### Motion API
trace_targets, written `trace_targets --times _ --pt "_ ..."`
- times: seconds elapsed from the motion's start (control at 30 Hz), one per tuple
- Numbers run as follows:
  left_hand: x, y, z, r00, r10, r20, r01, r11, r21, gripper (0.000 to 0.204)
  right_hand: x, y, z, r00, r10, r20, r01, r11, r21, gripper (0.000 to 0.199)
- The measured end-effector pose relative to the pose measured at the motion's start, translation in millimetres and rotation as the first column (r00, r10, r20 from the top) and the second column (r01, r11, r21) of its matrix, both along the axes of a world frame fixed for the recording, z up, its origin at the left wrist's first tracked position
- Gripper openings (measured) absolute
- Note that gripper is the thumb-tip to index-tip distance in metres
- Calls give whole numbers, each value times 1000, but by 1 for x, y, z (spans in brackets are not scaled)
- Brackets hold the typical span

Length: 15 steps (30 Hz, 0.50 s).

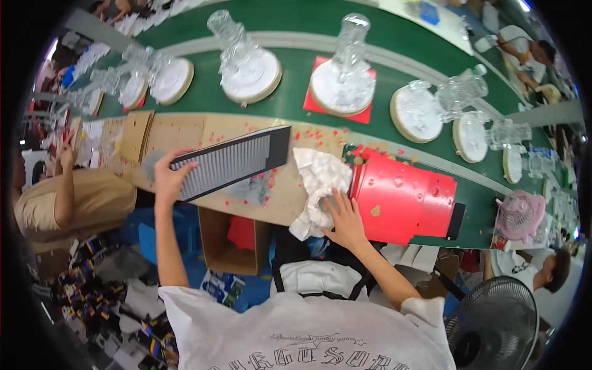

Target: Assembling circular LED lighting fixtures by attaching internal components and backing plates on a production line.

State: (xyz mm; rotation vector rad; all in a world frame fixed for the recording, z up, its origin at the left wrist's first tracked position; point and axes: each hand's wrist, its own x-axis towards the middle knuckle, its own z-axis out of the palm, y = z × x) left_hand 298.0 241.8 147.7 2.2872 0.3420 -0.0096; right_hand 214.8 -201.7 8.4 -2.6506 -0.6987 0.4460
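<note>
Black grey-ribbed panel (229,164) is pinched in left hand (169,179), long axis aimed upper right; crumpled white material (319,171) is touched by spread right hand (344,223).

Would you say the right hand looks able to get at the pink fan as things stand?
Probably not directly: the right hand is on the crumpled white material, and the red plastic pile lies between it and the pink fan, farther right.
</note>
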Motion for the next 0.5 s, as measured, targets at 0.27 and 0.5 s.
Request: trace_targets --times 0.27,0.5 --pt "94 75 -20 963 -260 73 260 966 11 41 -8 19 -19 986 -165 2 164 979 -123 86" --pt "122 154 -146 981 -119 152 24 856 516 62 -21 61 -9 920 -392 4 392 920 -34 46"
